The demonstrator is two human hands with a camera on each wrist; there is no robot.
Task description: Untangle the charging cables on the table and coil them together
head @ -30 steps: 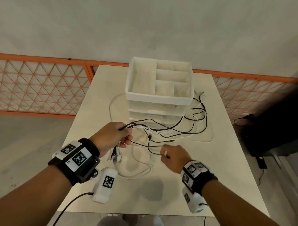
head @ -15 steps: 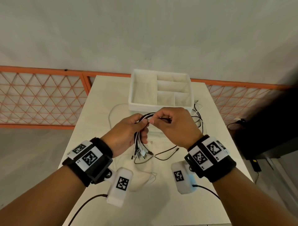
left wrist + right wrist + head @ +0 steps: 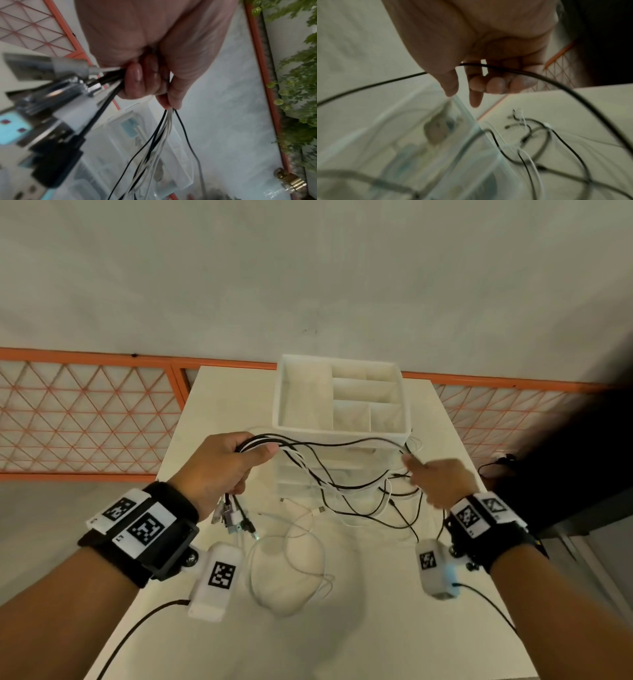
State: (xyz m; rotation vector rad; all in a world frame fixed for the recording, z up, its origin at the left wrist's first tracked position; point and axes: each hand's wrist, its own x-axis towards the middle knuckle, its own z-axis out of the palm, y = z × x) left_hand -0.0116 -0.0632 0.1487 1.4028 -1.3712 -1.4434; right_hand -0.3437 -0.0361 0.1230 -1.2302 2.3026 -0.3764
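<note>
Hands parted — left hand [image 3: 222, 467] grips cables [image 3: 329, 470].

black wristbands [image 3: 144, 529] bearing white checkered marker tags.

- White table [image 3: 219, 392], long way running off toward the wall, and most of the near end is bare.
- White drawer organizer [image 3: 342, 436] sits at the far middle; its top tray is split into compartments.
- Loose tangle of black and white cables [image 3: 373, 508] lies on the top just in front and to the right of the organizer.
- A thin white cable loop [image 3: 291, 573] lies nearer the front edge, slightly left of centre.
</note>
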